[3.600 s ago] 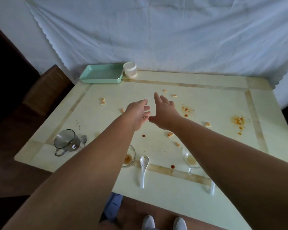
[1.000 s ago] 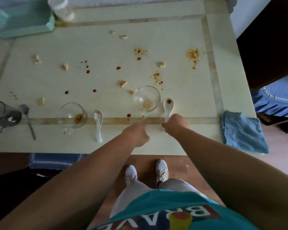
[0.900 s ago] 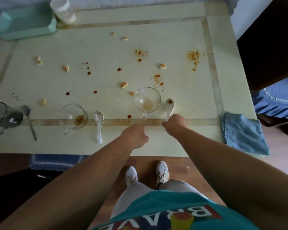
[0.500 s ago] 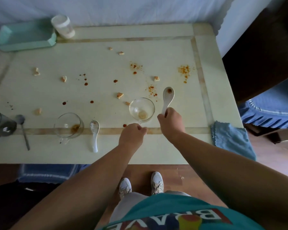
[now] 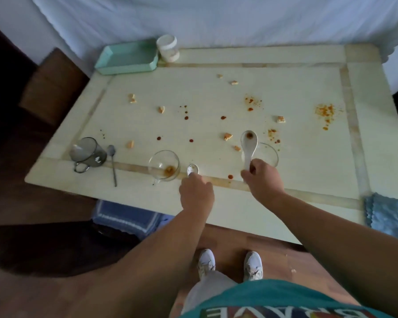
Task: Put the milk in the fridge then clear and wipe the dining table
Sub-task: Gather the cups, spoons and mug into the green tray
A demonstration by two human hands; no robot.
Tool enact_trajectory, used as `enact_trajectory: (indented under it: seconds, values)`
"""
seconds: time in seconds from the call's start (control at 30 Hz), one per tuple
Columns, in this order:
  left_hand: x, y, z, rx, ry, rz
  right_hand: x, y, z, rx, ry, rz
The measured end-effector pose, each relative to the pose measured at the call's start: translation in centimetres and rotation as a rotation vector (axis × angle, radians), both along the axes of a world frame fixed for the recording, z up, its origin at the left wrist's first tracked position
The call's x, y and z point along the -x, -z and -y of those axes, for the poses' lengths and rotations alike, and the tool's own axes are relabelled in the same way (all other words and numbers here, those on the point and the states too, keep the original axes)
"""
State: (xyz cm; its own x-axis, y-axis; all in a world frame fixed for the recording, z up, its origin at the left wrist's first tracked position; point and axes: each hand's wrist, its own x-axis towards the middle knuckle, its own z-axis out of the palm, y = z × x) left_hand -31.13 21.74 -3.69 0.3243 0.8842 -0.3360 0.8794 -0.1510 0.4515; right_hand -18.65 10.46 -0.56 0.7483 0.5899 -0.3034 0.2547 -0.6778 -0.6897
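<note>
We are in the clearing step: no milk shows on the desk [image 5: 285, 221], so we judge that part done. Our right hand [image 5: 263, 180] grips the handle of a white spoon [image 5: 249, 145], lifted over the right glass bowl [image 5: 270, 154]. Our left hand [image 5: 197, 193] curls over the handle of the second white spoon [image 5: 191, 169] beside the left glass bowl [image 5: 164, 165]; whether it grips yet, we cannot tell. Next we need a firm pinch there, then the bowls, the mug [image 5: 87, 152] and the blue cloth [image 5: 387, 213] for wiping.
</note>
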Motion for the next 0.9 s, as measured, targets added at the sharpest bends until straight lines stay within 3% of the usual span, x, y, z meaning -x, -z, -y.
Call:
enact_trajectory:
  seconds: [0.23,0.57,0.73,0.9]
  values:
    - [4.2,3.0,-3.4,0.053,-0.073,-0.178,2.6,0.4,-1.5,0.038,-0.037,-0.028]
    - [4.3,6.6,-3.8,0.061,0.134,-0.229,3.3,1.4,-2.2,0.145,-0.004,-0.029]
    - [4.5,5.7,-4.2,0.04,0.242,-0.057,3.8,1.1,-2.7,0.112,0.079,-0.032]
    - [5.6,2.7,-5.4,-0.031,0.198,0.254,4.0,1.0,-3.2,0.022,0.217,-0.098]
